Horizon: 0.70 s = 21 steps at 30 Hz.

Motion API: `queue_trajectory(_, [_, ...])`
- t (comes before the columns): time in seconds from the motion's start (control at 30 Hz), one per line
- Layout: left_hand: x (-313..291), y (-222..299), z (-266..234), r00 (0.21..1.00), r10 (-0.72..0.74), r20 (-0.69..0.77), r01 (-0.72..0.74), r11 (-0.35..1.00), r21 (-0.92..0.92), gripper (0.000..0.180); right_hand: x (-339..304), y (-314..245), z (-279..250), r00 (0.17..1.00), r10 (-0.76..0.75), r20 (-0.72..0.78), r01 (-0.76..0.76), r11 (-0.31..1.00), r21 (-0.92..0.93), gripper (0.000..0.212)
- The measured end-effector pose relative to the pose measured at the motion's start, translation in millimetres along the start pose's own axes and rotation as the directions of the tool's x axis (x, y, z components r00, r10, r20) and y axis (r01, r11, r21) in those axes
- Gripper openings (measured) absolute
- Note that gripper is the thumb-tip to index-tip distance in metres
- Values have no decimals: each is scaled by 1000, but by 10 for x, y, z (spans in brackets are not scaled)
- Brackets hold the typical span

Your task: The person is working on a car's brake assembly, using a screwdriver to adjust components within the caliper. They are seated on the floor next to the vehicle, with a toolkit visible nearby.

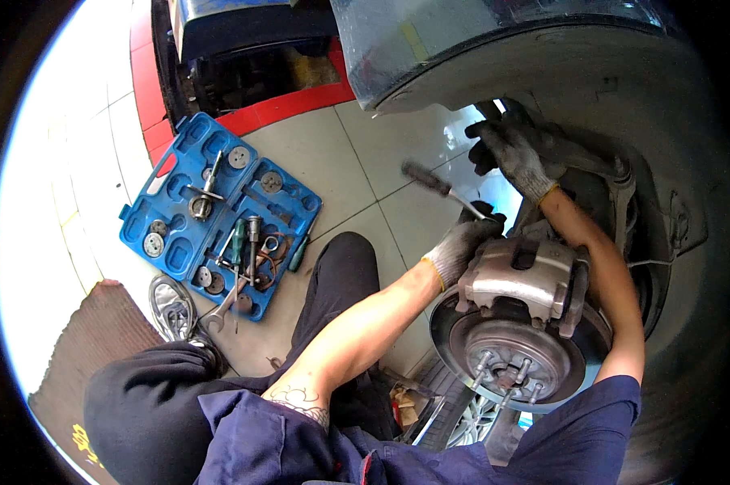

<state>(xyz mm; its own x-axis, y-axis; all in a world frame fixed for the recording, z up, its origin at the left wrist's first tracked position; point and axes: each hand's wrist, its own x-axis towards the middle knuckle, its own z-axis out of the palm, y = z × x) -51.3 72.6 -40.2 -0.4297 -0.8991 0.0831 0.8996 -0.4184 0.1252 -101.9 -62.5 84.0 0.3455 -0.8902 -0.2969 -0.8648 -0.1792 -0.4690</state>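
My left hand [462, 245], in a grey work glove with dark fingertips, is closed on the metal shaft end of a screwdriver [427, 178]. The dark handle sticks out from it toward the upper left. Just right of that hand is a brake caliper [517, 279], mounted over a brake disc [462, 343] with bare wheel studs. My right arm reaches past the caliper's far side. Beyond the caliper, my gloved right hand [514, 153] is raised beside suspension parts [619, 182], its fingers apart and nothing seen in them.
A blue tool case [183, 259] lies unfolded on the tiled floor at left, holding round metal adapters, a threaded press tool [207, 194], screwdrivers and a wrench [223, 311]. The car's bodywork [462, 56] hangs overhead. A wheel [470, 420] lies below the disc, near my knee.
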Motion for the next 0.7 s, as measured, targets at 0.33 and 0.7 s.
queue_trajectory(0.33, [67,23,1,999,-3,-47,9,993,119,26,-10,92,-43,949,-94,301,255,792,-555,37])
queue_trajectory(0.7, [24,196,216,1000,-15,-14,17,986,165,22,108,101,-202,994,-31,-106,38,997,71,53])
